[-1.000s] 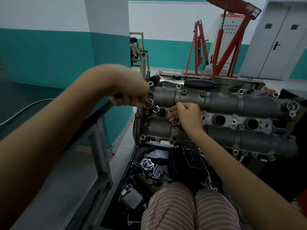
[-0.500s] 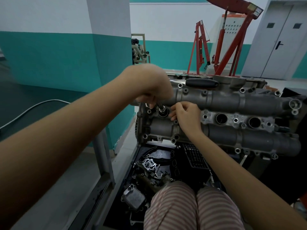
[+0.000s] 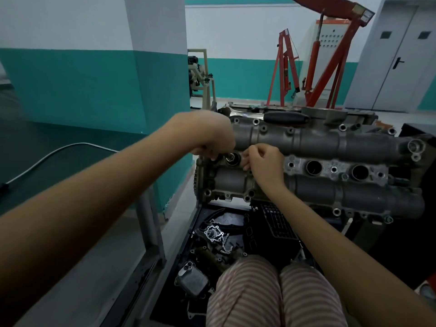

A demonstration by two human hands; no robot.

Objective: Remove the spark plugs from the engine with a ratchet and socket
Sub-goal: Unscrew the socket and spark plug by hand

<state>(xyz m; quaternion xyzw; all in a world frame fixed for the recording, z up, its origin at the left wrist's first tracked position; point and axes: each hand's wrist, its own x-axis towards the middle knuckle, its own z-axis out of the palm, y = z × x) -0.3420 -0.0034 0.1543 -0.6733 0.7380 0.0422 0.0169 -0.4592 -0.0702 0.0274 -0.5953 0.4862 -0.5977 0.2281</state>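
The left hand (image 3: 213,141) is curled in a fist over the engine (image 3: 313,166), though what it grips is hidden. Just right of it sits the socket (image 3: 230,158) in the leftmost plug well. The right hand (image 3: 265,165), fingers curled, touches that well's rim; two open wells (image 3: 313,167) lie further right.

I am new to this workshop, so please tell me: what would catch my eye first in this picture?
The grey engine fills the middle, with both hands at its leftmost plug hole: the left hand curled over a tool there, the right hand pinching beside it. Behind stands a red engine crane.
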